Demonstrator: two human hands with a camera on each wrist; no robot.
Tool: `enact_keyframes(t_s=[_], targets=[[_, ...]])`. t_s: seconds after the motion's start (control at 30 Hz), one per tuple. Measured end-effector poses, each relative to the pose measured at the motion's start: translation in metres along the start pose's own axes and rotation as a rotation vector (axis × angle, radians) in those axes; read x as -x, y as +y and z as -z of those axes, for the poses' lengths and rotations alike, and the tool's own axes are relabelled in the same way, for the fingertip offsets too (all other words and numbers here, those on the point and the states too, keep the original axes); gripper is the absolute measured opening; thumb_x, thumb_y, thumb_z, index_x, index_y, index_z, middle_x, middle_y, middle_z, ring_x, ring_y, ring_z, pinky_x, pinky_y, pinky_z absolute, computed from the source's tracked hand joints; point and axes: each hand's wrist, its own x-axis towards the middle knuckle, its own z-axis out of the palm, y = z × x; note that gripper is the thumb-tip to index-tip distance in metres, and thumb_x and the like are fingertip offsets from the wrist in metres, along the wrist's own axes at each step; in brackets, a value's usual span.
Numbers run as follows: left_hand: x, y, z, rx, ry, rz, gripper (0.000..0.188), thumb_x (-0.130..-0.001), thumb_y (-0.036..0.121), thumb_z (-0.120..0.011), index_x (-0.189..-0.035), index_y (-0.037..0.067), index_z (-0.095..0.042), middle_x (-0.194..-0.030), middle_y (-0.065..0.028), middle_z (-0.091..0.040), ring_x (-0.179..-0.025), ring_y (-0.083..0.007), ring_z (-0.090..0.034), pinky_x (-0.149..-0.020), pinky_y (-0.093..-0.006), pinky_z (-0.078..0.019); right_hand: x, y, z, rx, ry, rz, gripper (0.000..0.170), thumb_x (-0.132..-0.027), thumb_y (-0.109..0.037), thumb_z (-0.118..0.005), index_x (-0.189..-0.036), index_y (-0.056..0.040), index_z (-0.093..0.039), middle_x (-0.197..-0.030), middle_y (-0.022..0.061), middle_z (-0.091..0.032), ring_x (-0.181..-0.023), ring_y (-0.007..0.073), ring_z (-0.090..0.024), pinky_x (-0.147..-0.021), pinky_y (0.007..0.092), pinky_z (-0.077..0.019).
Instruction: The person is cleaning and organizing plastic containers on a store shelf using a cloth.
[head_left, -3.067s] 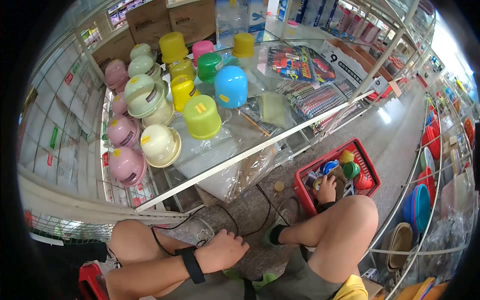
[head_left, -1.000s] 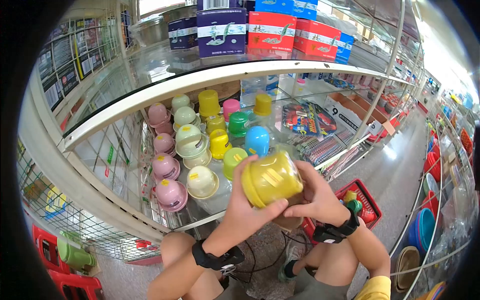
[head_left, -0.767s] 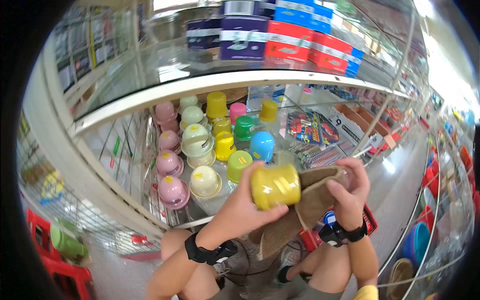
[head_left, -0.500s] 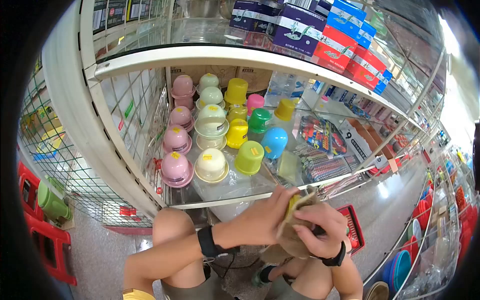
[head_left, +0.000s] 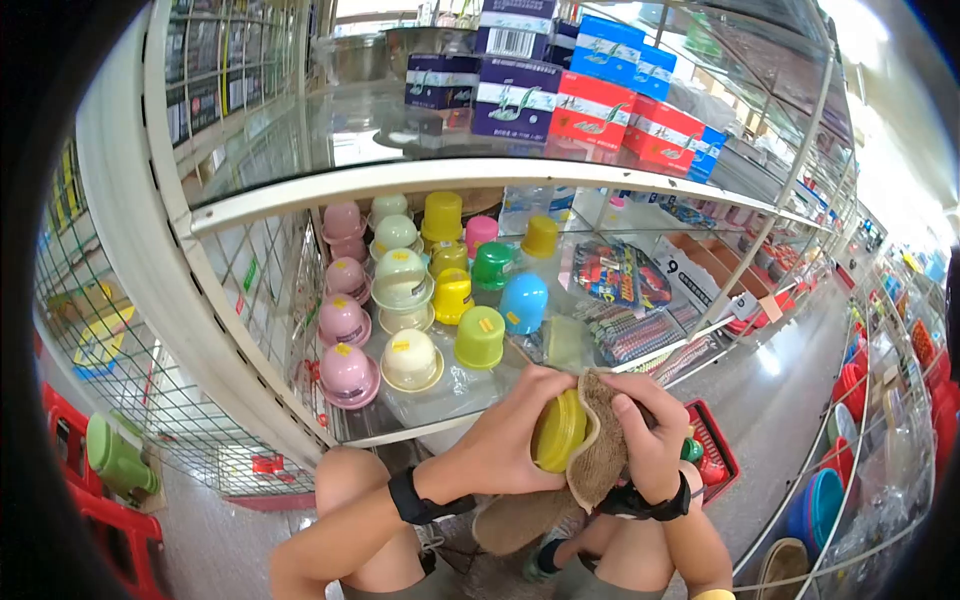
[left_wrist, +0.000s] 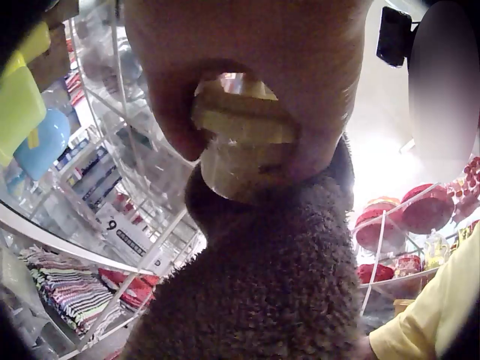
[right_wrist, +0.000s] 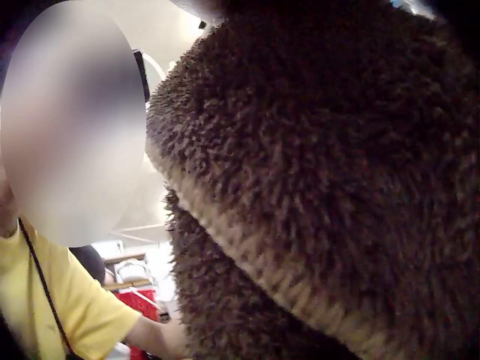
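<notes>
The left hand (head_left: 512, 436) and right hand (head_left: 652, 440) have come together in front of the shelf. A second ago both hands held the yellow cup (head_left: 560, 432) up in view; now the left hand alone grips it, fingers and thumb around its side, while the right hand clutches the brown cloth (head_left: 604, 440) and brings it against the cup. My judgement is that the work now lies where cloth meets cup, with one hand steadying and the other handling the fabric. The cup is tilted over, above the person's knees; a loose flap of cloth hangs beneath it. How firmly the right fingers press is hard to tell, since fabric fills most of that wrist's view.

The lower shelf (head_left: 420, 429) has its white edge just beyond the left hand. On it stand a light green cup (head_left: 480, 340), a blue cup (head_left: 525, 303) and a cream cup (head_left: 412, 362), near enough to be knocked if the elbows swing forward. The upper shelf (head_left: 480, 172) overhangs them, limiting upward reach at the back. Beyond the right hand sits a red basket (head_left: 724, 437), partly hidden by that hand
</notes>
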Motion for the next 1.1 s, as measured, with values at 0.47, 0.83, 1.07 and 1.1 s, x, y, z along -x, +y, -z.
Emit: enact_keyframes(t_s=[0.47, 0.83, 1.07, 1.1], targets=[[0.015, 0.009, 0.009, 0.429, 0.179, 0.282, 0.085, -0.071, 0.016, -0.079, -0.139, 0.008, -0.028, -0.130, -0.0132, -0.042, -0.121, -0.0253, -0.047, -0.099, -0.0393, -0.0435, -0.008, 0.022, 0.006, -0.453, 0.296, -0.365, 0.009, -0.091, -0.007, -0.058, -0.094, 0.0004, -0.063, -0.085, -0.0012, -0.062, -0.077, 0.0042, -0.053, -0.070, 0.0205, -0.0425], [0.013, 0.001, -0.030, 0.126, -0.005, 0.155, 0.094, -0.070, 0.026, -0.083, -0.138, 0.005, -0.022, -0.131, -0.0170, -0.041, -0.121, -0.0306, -0.047, -0.099, -0.0387, -0.0410, -0.010, 0.021, -0.011, -0.837, -0.112, -0.449, 0.034, -0.100, -0.024, -0.041, -0.115, 0.0025, -0.056, -0.105, 0.0109, -0.062, -0.097, 0.0165, -0.060, -0.088, 0.0300, -0.0469], [0.003, 0.006, -0.012, -0.326, 0.088, -0.028, 0.099, -0.062, 0.029, -0.088, -0.134, 0.003, -0.026, -0.119, -0.0220, -0.046, -0.110, -0.0378, -0.053, -0.091, -0.0409, -0.0464, 0.006, 0.019, -0.015, -1.076, -0.148, -0.751, 0.049, -0.102, -0.040, -0.033, -0.126, -0.0009, -0.050, -0.121, 0.0111, -0.057, -0.114, 0.0209, -0.055, -0.101, 0.0359, -0.0415], [0.003, 0.001, -0.015, -0.297, 0.179, 0.021, 0.099, -0.063, 0.028, -0.088, -0.134, 0.003, -0.025, -0.118, -0.0216, -0.047, -0.107, -0.0368, -0.055, -0.090, -0.0401, -0.0468, 0.008, 0.014, -0.023, -1.039, -0.028, -0.716, 0.043, -0.103, -0.035, -0.037, -0.123, -0.0019, -0.053, -0.118, 0.0094, -0.059, -0.111, 0.0192, -0.056, -0.099, 0.0336, -0.0415]])
